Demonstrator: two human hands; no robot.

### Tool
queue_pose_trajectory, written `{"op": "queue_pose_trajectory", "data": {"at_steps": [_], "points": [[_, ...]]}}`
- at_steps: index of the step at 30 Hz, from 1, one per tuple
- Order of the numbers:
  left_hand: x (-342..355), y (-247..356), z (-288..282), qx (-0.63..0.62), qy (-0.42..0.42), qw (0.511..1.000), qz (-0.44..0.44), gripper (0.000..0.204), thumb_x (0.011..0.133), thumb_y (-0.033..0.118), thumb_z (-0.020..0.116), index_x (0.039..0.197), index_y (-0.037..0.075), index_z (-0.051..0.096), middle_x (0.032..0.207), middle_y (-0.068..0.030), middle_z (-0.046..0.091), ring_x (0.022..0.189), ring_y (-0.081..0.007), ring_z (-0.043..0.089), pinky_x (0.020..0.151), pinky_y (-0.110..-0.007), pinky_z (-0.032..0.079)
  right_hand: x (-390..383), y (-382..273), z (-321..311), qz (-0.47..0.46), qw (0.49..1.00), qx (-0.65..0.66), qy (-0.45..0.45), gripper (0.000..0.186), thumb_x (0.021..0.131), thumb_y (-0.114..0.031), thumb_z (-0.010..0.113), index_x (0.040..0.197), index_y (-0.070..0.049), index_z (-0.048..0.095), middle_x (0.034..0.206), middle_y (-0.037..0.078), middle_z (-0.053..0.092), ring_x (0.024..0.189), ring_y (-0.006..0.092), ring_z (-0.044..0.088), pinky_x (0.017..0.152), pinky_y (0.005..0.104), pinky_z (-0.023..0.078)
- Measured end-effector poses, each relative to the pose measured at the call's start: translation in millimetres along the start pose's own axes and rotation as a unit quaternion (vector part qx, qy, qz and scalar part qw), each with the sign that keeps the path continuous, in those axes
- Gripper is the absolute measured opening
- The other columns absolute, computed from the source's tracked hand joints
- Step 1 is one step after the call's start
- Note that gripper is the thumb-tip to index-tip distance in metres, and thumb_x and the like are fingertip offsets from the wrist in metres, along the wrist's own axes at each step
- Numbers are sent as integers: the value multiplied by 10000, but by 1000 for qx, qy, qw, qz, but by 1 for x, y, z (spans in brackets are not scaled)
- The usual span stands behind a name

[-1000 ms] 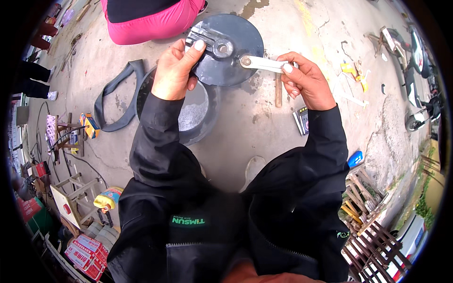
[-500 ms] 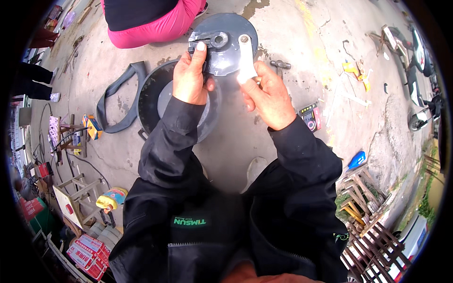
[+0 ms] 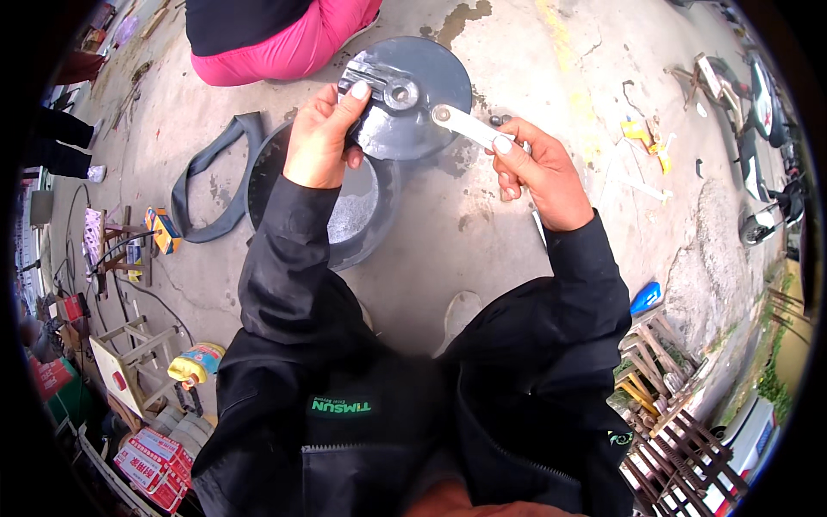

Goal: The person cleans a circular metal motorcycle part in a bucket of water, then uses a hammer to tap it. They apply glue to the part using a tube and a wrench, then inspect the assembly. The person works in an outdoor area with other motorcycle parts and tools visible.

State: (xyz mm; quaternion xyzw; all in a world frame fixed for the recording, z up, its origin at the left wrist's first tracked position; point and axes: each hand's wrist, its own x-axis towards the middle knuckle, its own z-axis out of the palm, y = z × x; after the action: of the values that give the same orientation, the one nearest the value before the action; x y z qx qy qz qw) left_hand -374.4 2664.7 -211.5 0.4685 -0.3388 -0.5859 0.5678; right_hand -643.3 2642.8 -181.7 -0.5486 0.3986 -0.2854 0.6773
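Note:
A round grey metal plate [image 3: 413,121] with a hub in its middle is held up in front of me. My left hand [image 3: 323,138] grips its left rim, thumb on top near a ribbed bracket. A silver lever arm [image 3: 465,125] sticks out from the plate to the right, pinned at a small bolt. My right hand [image 3: 534,172] is closed around the outer end of that lever. Below the plate, a black tyre with a grey basin [image 3: 362,207] inside lies on the concrete.
A person in pink trousers [image 3: 284,43] crouches at the top. A black inner tube [image 3: 207,185] lies left of the tyre. Wooden stools, boxes and bottles crowd the lower left. Yellow tool parts [image 3: 642,138] and a motorbike [image 3: 767,181] are at the right.
My right hand swung the lever from upright over the plate back out to the right. The plate stayed in my left hand, which shifted slightly.

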Motion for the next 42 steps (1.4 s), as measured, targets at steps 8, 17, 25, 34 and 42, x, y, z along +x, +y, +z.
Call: {"op": "queue_pose_trajectory", "data": {"at_steps": [8,17,25,34,42], "points": [[-2,5,5,52,-46,998,-6,324,966,325,623,1032,15,554,806,-13,650,528,-44,529,367,-181,337,11,4,-34,56,992,-64,-94,272,998,-299,538,1054,-35,567,653,-39,480,510,64,445,503,249,408],[0,11,-6,20,-80,996,-33,289,981,325,598,1032,42,575,798,8,652,524,-22,533,353,-165,338,-3,-15,-26,102,984,-10,-145,205,953,-251,618,1012,-57,590,632,-42,455,513,37,425,469,217,332],[-3,18,-2,104,-105,989,-17,340,967,342,621,1031,12,568,767,-20,648,494,-26,514,362,-167,333,-1,-12,-34,103,979,-22,-176,224,1010,-294,522,1077,-86,573,644,-72,404,505,27,334,480,191,302],[6,12,-2,44,-91,994,-34,272,982,303,596,1009,34,570,769,-6,649,497,-27,514,349,-167,342,0,-13,-27,62,992,-32,-101,276,1018,-311,520,985,-44,584,609,-58,379,473,20,304,464,190,292],[6,-6,3,-43,7,998,-50,297,977,338,605,981,45,559,814,-12,642,538,-36,514,373,-191,339,-5,-8,-7,58,998,-12,-15,242,1000,-310,540,1017,-74,593,652,-75,386,535,17,335,493,203,295]]}}
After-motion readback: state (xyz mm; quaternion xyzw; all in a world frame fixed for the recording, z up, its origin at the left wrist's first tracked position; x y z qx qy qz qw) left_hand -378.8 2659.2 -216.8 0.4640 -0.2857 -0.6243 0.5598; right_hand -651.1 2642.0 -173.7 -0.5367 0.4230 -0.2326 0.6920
